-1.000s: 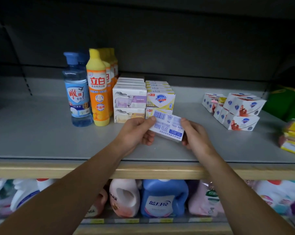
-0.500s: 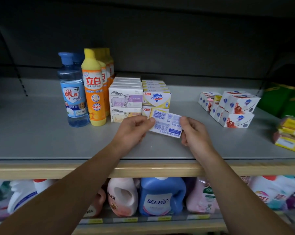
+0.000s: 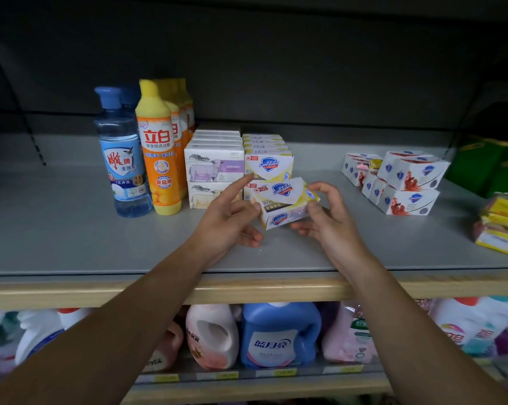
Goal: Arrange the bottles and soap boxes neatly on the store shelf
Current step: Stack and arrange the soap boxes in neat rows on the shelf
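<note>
Above the grey shelf [image 3: 71, 229], right hand [image 3: 331, 226] grips a soap box [image 3: 285, 201]; left hand [image 3: 226, 220] released.

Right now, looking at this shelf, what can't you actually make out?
- Head view: the lower yellow Safeguard box in the stack is mostly hidden by the held soap box and left hand.
- The price tags on the lower shelf edge are too blurred to read.
- The yellow packs are cut off by the right edge.
- How many orange bottles stand in the row: the front one hides them.

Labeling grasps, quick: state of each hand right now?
Left hand: open, fingers spread, touching the soap box edge.
Right hand: holding the soap box, fingers curled around it.
</note>
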### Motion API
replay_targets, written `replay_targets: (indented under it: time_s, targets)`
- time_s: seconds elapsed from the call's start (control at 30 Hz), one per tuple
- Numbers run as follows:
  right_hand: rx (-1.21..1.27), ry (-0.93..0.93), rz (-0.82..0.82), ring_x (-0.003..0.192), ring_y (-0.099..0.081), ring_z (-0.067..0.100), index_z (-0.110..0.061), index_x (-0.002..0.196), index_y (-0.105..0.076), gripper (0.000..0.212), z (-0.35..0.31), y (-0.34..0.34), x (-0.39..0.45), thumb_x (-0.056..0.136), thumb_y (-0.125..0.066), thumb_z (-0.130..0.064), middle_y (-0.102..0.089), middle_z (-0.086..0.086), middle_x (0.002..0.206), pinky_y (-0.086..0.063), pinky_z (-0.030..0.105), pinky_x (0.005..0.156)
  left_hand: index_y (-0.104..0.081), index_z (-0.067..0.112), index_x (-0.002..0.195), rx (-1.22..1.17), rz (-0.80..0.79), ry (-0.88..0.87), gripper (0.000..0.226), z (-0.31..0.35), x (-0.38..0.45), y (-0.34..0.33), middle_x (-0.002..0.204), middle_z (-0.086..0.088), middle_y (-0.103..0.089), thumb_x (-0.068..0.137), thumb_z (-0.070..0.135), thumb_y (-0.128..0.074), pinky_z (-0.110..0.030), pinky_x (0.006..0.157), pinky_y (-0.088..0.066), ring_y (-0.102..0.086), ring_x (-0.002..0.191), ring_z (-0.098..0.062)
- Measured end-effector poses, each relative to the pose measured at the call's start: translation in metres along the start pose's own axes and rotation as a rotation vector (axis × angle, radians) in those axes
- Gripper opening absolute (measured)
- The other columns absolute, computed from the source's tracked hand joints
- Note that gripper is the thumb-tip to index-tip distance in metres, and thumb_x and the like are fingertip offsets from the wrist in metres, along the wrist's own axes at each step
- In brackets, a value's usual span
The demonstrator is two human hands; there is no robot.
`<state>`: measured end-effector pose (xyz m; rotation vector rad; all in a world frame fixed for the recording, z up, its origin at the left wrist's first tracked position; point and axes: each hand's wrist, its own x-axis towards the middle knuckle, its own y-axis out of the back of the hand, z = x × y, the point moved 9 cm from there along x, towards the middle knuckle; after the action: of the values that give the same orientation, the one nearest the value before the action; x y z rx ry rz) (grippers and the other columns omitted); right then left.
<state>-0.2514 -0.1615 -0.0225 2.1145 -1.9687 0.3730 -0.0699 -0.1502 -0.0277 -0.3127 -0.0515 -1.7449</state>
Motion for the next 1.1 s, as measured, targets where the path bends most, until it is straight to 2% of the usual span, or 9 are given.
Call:
replay_targets:
  time_s: [0.13,0.2,0.27,0.4,0.53,0.67,0.83,1.0,1.1]
  targets:
    - [-0.066,-0.028,0.028,0.06,-0.056,0.012,-0.044,0.11,-0.052,0.037,0.006,0.006,0.003,0.084,-0.058,-0.019,-0.07,-0.006,0.081,-0.047,0.024,0.061,-0.058,0.018,0.125,-0.05,0.032,0.045,0.033,-0.005,0.002,0.003,0.096,-0.006,-0.069,0.093,0.011,-0.061,-0.031,0.049,-0.055,-0.064,0.051,-0.024]
    - [-0.161,-0.011,-0.024,0.068,-0.061,0.002,-0.041,0.122,-0.049,0.054,0.007,0.002,0.001,0.081,-0.064,-0.011,-0.07,-0.011,0.095,-0.046,0.017,0.063,-0.059,0.014,0.122,-0.077,0.064,0.07,0.031,-0.007,0.003,0.005,0.1,-0.006,-0.068,0.091,0.012,-0.063,-0.032,0.05,-0.056,-0.065,0.051,-0.024]
    - [-0.272,0.025,-0.07,0.08,-0.064,-0.003,-0.032,0.124,-0.055,0.055,0.005,-0.003,0.0,0.081,-0.061,0.001,-0.069,-0.015,0.106,-0.047,0.016,0.071,-0.058,0.011,0.121,-0.097,0.077,0.087,0.033,-0.008,0.003,0.006,0.106,-0.01,-0.066,0.089,0.01,-0.064,-0.034,0.054,-0.058,-0.069,0.058,-0.027]
    - [-0.293,0.02,-0.061,0.072,-0.064,0.001,-0.033,0.115,-0.059,0.055,0.003,-0.005,-0.002,0.076,-0.063,0.005,-0.066,-0.008,0.113,-0.046,0.012,0.063,-0.061,0.003,0.11,-0.081,0.048,0.028,0.022,-0.004,0.001,0.003,0.122,-0.012,-0.063,0.088,0.001,-0.063,-0.04,0.071,-0.06,-0.071,0.081,-0.039]
    - [-0.468,0.15,-0.058,0.105,-0.059,0.015,-0.021,0.126,-0.057,0.06,-0.007,-0.013,-0.004,0.073,-0.077,-0.001,-0.051,-0.003,0.125,-0.045,0.016,0.083,-0.06,-0.003,0.111,-0.019,0.054,-0.036,0.028,0.0,-0.001,0.003,0.129,-0.016,-0.057,0.084,-0.009,-0.065,-0.045,0.079,-0.06,-0.067,0.104,-0.035]
    - [-0.831,0.325,0.083,0.119,-0.044,0.022,-0.019,0.129,-0.058,0.058,-0.028,-0.013,-0.01,0.075,-0.077,-0.013,-0.056,0.0,0.127,-0.032,0.02,0.093,-0.062,0.0,0.111,0.022,0.076,-0.063,0.032,0.004,-0.002,0.004,0.126,-0.019,-0.059,0.082,-0.015,-0.063,-0.039,0.074,-0.06,-0.07,0.088,-0.038]
    - [-1.103,0.477,0.023,0.104,-0.053,0.031,-0.016,0.124,-0.064,0.051,-0.037,-0.035,-0.021,0.075,-0.077,-0.016,-0.063,0.005,0.114,-0.047,0.04,0.089,-0.065,0.003,0.11,0.02,0.052,-0.038,0.034,0.002,-0.004,-0.002,0.125,-0.015,-0.061,0.082,-0.015,-0.064,-0.04,0.075,-0.06,-0.071,0.08,-0.038]
    - [-1.228,0.43,-0.051,0.107,-0.05,0.029,-0.02,0.128,-0.06,0.049,-0.032,-0.043,-0.01,0.081,-0.073,-0.029,-0.061,0.002,0.117,-0.043,0.039,0.089,-0.061,0.003,0.118,0.014,-0.014,0.027,0.037,0.004,-0.007,-0.008,0.124,-0.011,-0.064,0.085,-0.012,-0.062,-0.04,0.076,-0.06,-0.071,0.083,-0.04]
    - [-1.233,0.387,-0.091,0.11,-0.048,0.027,-0.025,0.134,-0.055,0.049,-0.031,-0.043,-0.001,0.087,-0.068,-0.031,-0.059,-0.001,0.123,-0.041,0.036,0.089,-0.061,0.011,0.12,0.085,0.051,0.054,0.036,0.009,-0.004,0.001,0.121,-0.008,-0.064,0.087,-0.004,-0.063,-0.039,0.071,-0.06,-0.071,0.076,-0.034]
